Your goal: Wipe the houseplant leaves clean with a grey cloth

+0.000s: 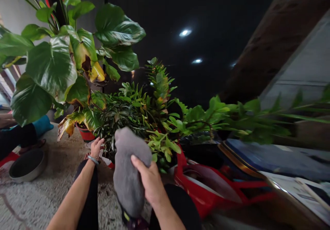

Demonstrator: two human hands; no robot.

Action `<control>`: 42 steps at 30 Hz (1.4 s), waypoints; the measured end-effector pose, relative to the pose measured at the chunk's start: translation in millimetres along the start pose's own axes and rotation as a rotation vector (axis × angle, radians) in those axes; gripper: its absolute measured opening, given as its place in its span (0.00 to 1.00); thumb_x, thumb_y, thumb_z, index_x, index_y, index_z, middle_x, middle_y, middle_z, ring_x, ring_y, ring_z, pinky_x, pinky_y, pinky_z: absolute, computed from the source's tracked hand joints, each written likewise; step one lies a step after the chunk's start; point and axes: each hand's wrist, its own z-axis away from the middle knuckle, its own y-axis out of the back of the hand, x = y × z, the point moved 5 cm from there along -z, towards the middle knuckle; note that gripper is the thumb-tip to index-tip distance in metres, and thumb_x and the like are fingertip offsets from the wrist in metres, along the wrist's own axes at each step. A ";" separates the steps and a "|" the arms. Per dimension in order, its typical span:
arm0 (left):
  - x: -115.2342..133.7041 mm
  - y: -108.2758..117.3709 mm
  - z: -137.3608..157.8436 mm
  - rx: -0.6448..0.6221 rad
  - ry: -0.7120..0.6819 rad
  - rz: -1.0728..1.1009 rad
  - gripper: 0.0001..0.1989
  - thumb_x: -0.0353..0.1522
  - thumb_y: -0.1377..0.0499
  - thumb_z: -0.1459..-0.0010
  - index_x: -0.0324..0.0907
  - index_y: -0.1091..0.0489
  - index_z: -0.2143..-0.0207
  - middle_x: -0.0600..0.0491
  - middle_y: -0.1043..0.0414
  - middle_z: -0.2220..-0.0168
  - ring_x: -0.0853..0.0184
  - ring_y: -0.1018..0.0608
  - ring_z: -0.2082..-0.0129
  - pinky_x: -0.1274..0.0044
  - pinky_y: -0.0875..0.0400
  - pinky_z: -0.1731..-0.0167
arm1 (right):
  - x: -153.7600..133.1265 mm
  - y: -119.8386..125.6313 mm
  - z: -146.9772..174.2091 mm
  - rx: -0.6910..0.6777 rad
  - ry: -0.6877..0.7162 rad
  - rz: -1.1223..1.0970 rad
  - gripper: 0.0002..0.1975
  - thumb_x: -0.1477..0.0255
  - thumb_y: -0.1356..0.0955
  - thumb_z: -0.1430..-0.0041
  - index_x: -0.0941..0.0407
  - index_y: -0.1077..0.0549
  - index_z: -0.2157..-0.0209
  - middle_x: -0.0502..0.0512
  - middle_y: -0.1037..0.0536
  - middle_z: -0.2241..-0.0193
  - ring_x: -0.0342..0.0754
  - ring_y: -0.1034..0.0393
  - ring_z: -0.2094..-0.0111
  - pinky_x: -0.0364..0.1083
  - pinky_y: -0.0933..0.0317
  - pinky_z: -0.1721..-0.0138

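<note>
My right hand (152,180) grips a grey, soft-looking cloth (130,164), thumb on top and the other fingers hidden beneath. The cloth is long and rounded, hanging over the ground between my knees. My left hand (96,148), with a bracelet at the wrist, reaches beside the low leafy plants (123,116); its fingers look extended and apart, and nothing shows in them. Just beyond it stands a red pot (86,133) under a large-leaved plant (51,68) with some yellow and brown leaves.
A grey basin (27,164) sits on the rough floor at left, near another person's leg and blue-covered part (42,125). On the right are a red bag (206,188) and a blurred stack of flat things (270,159). A dark glossy wall (201,10) rises behind the plants.
</note>
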 end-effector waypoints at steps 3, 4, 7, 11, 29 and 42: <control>-0.4 -4.4 2.0 -0.046 0.000 0.002 0.22 0.37 0.29 0.64 0.37 0.24 0.64 0.49 0.23 0.67 0.64 0.23 0.68 0.75 0.28 0.73 | -48.2 -2.8 -48.6 0.167 0.144 -0.014 0.21 0.57 0.22 0.60 0.55 0.20 0.65 0.63 0.14 0.61 0.66 0.21 0.53 0.56 0.29 0.52; -0.2 -5.6 3.5 -0.072 0.003 0.009 0.21 0.36 0.29 0.64 0.38 0.24 0.65 0.50 0.23 0.66 0.64 0.23 0.68 0.76 0.28 0.72 | -53.6 -4.4 -65.2 0.212 0.149 -0.052 0.20 0.59 0.22 0.62 0.55 0.21 0.66 0.62 0.14 0.62 0.66 0.21 0.54 0.56 0.28 0.53; 0.8 -5.2 7.8 -0.101 0.030 0.077 0.21 0.33 0.30 0.66 0.39 0.24 0.65 0.50 0.22 0.66 0.63 0.22 0.67 0.76 0.28 0.71 | -23.7 -14.0 -89.6 0.138 -0.068 -0.237 0.16 0.62 0.24 0.66 0.54 0.23 0.72 0.60 0.15 0.71 0.64 0.19 0.61 0.56 0.26 0.60; 3.3 -3.1 8.2 -0.099 0.048 0.152 0.21 0.36 0.29 0.65 0.40 0.25 0.65 0.50 0.22 0.66 0.62 0.21 0.66 0.75 0.27 0.71 | 60.5 -16.1 -34.6 -0.112 -0.551 -0.294 0.13 0.58 0.27 0.62 0.52 0.26 0.80 0.59 0.20 0.82 0.64 0.19 0.70 0.58 0.25 0.66; 2.8 11.4 -1.3 0.160 0.081 0.024 0.08 0.35 0.33 0.52 0.42 0.26 0.71 0.54 0.27 0.75 0.68 0.24 0.77 0.78 0.29 0.76 | 80.9 -18.8 -6.1 0.016 -0.391 -0.253 0.19 0.61 0.23 0.66 0.53 0.23 0.70 0.56 0.16 0.74 0.63 0.19 0.63 0.55 0.26 0.62; 4.9 14.3 -4.0 0.192 0.080 0.021 0.09 0.33 0.32 0.54 0.40 0.27 0.71 0.56 0.28 0.76 0.71 0.25 0.79 0.81 0.30 0.78 | 27.5 -8.6 -88.6 0.265 -0.161 -0.395 0.17 0.65 0.25 0.65 0.54 0.23 0.68 0.54 0.15 0.71 0.59 0.20 0.60 0.52 0.26 0.59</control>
